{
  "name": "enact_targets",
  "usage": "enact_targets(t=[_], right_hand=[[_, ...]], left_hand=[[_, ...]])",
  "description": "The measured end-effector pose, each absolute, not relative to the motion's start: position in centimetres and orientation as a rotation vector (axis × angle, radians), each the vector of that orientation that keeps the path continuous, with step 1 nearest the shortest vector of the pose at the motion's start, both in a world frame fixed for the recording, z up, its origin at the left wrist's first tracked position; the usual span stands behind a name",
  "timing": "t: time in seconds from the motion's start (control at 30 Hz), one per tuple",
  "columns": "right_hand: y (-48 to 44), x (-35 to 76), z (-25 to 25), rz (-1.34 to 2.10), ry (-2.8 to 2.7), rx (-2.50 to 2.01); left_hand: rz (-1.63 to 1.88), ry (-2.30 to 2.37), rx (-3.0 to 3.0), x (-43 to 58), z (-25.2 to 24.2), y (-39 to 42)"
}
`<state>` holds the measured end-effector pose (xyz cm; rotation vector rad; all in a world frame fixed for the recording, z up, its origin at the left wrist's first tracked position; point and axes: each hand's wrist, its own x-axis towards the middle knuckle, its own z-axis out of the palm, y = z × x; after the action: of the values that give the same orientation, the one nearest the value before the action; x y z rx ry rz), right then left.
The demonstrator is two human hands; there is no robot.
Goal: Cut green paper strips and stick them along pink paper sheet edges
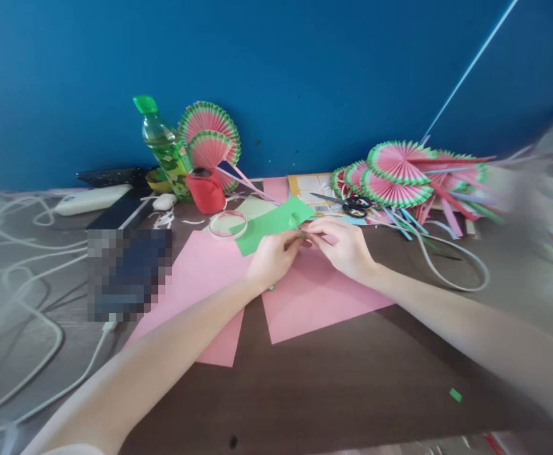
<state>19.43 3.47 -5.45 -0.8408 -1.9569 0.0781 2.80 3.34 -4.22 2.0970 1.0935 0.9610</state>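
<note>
My left hand and my right hand meet over the pink paper sheets on the brown desk. Both pinch one small folded piece of paper, green and pink, between their fingertips. A green sheet lies just behind my left hand. A clear tape roll rests to the left of it.
Black scissors lie behind my right hand by a pile of pink-and-green paper fans. A green bottle, a red cup and two more fans stand at the blue wall. White cables sprawl left.
</note>
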Motion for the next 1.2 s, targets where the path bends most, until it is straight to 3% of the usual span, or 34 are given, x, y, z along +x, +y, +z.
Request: enact_targets(t=[0.33,0.77,1.2], right_hand=[[3.74,19.79,-5.74,-0.204,-2.106,-0.755],[3.52,19.58,-5.36,-0.296,-2.144,-0.73],[3.51,19.45,-5.62,-0.097,-2.046,-0.773]], left_hand=[[0.881,1.163,2.189,2.72,-4.23,3.28],[0.856,1.203,2.235,2.81,-4.01,3.12],[0.887,1.181,2.231,2.76,-4.22,3.26]])
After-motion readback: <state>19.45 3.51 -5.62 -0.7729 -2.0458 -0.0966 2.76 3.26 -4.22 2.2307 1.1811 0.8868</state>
